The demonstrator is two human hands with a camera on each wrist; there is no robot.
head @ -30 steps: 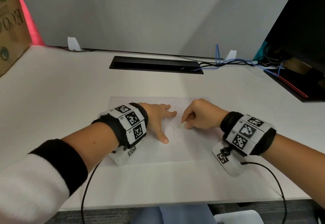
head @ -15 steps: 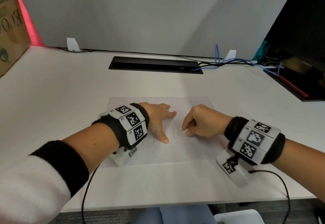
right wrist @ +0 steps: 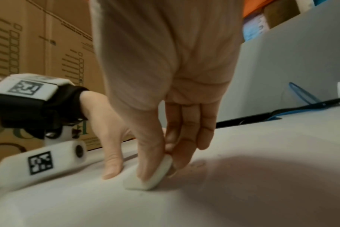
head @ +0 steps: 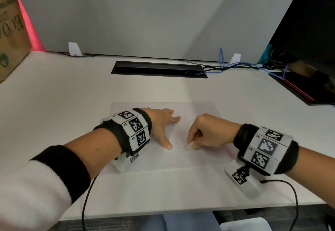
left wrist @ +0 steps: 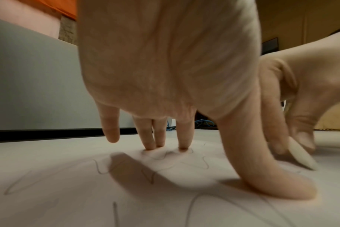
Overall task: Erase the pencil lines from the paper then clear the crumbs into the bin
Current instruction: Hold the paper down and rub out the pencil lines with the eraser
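A white sheet of paper (head: 181,160) lies flat on the desk with a wavy pencil line (head: 176,136) across its middle. My left hand (head: 163,125) presses it down with fingers spread and straight, thumb (left wrist: 281,187) planted beside the line. My right hand (head: 204,133) pinches a small white eraser (head: 188,147) between thumb and fingers, its lower edge on the paper just right of the pencil line. The eraser (right wrist: 151,176) shows clearly in the right wrist view, and pencil squiggles (left wrist: 149,173) run under the left palm.
The white desk (head: 63,104) has a black cable slot (head: 159,69) at the back, with blue and black cables (head: 235,66) to its right. A grey partition (head: 145,18) stands behind. A cardboard box (head: 10,31) sits far left, dark equipment (head: 308,85) far right.
My right hand has slid the eraser toward me and slightly right along the paper. The left hand has stayed pressed in place.
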